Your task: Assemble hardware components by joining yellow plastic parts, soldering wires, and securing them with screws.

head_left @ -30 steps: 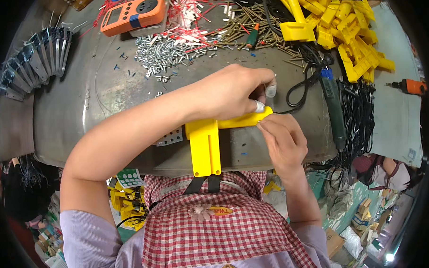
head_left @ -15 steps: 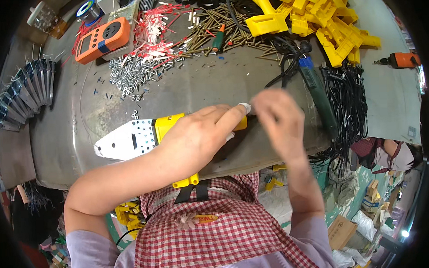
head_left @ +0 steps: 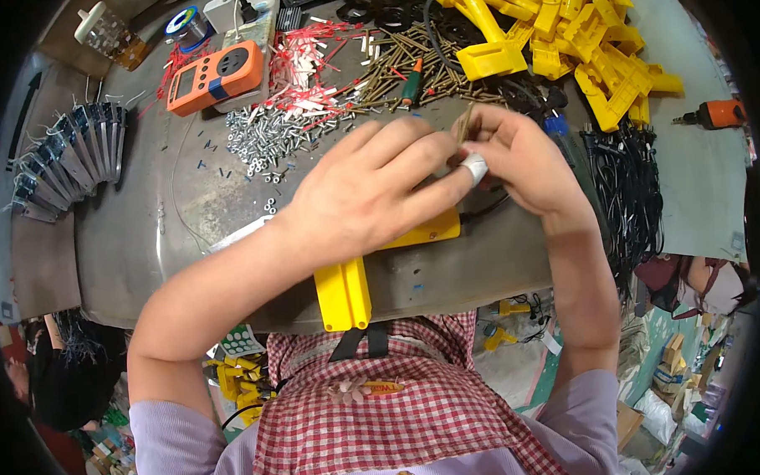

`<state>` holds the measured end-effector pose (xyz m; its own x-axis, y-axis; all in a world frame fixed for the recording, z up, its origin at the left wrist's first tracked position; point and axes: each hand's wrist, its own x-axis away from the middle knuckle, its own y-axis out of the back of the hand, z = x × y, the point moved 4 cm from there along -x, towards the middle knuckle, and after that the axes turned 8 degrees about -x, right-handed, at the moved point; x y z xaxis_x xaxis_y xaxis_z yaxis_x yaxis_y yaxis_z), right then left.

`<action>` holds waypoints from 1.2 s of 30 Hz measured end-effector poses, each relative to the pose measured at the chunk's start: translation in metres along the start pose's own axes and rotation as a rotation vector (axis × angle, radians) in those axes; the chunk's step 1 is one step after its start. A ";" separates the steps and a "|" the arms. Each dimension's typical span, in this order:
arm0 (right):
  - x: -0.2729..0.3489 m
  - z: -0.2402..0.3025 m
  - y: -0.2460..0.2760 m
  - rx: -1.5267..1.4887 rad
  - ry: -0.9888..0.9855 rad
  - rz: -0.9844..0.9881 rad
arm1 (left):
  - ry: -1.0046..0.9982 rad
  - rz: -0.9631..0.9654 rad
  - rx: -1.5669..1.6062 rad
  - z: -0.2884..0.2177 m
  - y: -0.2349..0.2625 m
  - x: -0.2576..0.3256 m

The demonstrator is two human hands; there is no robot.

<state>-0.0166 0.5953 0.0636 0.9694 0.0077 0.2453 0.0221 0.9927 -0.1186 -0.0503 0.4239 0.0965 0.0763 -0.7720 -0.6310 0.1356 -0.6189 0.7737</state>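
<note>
The left hand (head_left: 370, 188) and right hand (head_left: 528, 157) meet at their fingertips. The right fingers are curled in and seem to be pinching a brassy screw (head_left: 466, 121), which stands up steeply between them; whether there is more than one, I cannot tell. The left fingers reach across, slightly apart at the knuckles, one tip in a white wrap (head_left: 476, 169); most of the other tips are hidden, so I cannot tell whether they grip the screw too.

The yellow body (head_left: 342, 297) lies just below the left fingers and palm, one limb pointing toward the apron (head_left: 369, 405), the other running rightward to a black cable (head_left: 486, 209) beneath the fingertips. A white plate (head_left: 239, 234) shows left of the fingers, mostly behind the forearm.

Beyond the fingertips lie the brassy screw pile (head_left: 428, 64) and a green screwdriver (head_left: 411, 84), neither touched.

The step in hand looks like sorting or turning a screw for the body. The next move seems to call for a firm pinch, the screw's point aimed downward, and the body held steady.
</note>
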 end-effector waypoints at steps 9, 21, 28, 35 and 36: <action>0.033 -0.014 -0.036 -0.277 -0.108 0.243 | -0.322 -0.045 0.028 -0.009 0.025 0.006; 0.100 -0.075 -0.086 0.543 0.483 -0.304 | 0.827 0.237 0.737 0.019 0.000 0.052; 0.082 -0.056 -0.103 0.579 0.477 -0.355 | 0.769 0.389 0.719 0.021 -0.001 0.051; 0.073 -0.042 -0.107 0.757 0.611 -0.307 | 0.294 0.205 0.240 0.013 -0.004 0.055; 0.063 -0.032 -0.104 0.818 0.719 -0.205 | 0.229 0.181 0.189 0.012 -0.001 0.054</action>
<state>0.0503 0.4884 0.0603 0.8877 0.0261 -0.4596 0.2870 0.7493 0.5969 -0.0580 0.3812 0.0626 0.3049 -0.8326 -0.4625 -0.0843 -0.5073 0.8577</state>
